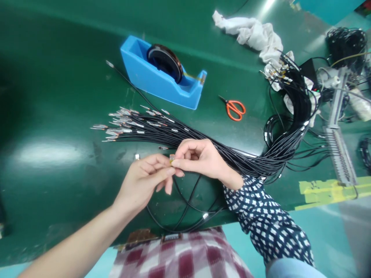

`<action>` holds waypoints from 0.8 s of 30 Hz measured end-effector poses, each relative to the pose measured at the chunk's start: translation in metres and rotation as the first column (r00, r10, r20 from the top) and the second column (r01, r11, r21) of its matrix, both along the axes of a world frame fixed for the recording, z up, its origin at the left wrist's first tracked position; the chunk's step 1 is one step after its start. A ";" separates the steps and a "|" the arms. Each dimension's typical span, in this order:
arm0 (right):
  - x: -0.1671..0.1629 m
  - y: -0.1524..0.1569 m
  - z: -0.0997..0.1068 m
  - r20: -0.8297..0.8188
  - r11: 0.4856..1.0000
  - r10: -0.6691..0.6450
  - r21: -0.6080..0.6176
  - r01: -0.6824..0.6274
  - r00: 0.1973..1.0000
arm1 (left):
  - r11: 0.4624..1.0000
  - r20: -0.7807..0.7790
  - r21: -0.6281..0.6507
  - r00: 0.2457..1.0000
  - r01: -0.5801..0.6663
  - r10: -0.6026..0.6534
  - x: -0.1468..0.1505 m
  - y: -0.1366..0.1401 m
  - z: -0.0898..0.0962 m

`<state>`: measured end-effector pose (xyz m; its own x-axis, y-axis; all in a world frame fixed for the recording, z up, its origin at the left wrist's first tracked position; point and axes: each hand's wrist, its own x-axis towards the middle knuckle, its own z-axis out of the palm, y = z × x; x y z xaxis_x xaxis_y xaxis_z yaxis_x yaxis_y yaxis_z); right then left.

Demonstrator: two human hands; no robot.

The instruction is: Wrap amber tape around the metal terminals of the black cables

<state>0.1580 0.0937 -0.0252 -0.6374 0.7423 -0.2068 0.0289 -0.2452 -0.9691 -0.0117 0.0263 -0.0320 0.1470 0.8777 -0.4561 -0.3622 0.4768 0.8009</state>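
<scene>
Over the near side of the green table, my left hand [147, 175] and my right hand [199, 156] meet, fingers closed. Between the fingertips they pinch a small cable connector [172, 158] with amber tape on it; the fingers hide most of it. Below them a black cable [185, 210] loops toward the table's front edge. Just behind my right hand lies a thick bundle of black cables [191, 133], their stripped or sleeved ends fanned out to the left. A small metal plug [137, 156] shows beside my left hand.
A blue tape dispenser [165, 83] with a roll of amber tape [165, 61] stands behind the bundle. Orange-handled scissors [235, 110] lie to its right. Farther right are a crumpled white cloth [255, 34], more cables [298, 92] and a metal rack [340, 154].
</scene>
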 end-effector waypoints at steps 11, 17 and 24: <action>-0.002 0.004 -0.004 0.018 0.999 -0.015 0.034 0.014 1.000 | 0.999 0.025 -0.004 0.998 0.049 -0.049 0.000 0.000 0.000; -0.001 0.002 -0.003 0.169 0.958 -0.015 0.286 -0.035 0.985 | 0.988 0.028 -0.017 0.988 0.156 -0.155 -0.001 0.002 0.003; 0.011 0.010 0.010 0.488 0.718 -0.296 0.681 -0.146 0.821 | 0.880 -0.931 -0.001 0.320 0.475 -0.174 0.000 -0.011 0.005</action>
<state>0.1688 0.1035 -0.0150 -0.5179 0.8516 0.0812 0.5941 0.4264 -0.6821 -0.0118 0.0150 -0.0270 0.0906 0.9484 -0.3038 0.7669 0.1281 0.6288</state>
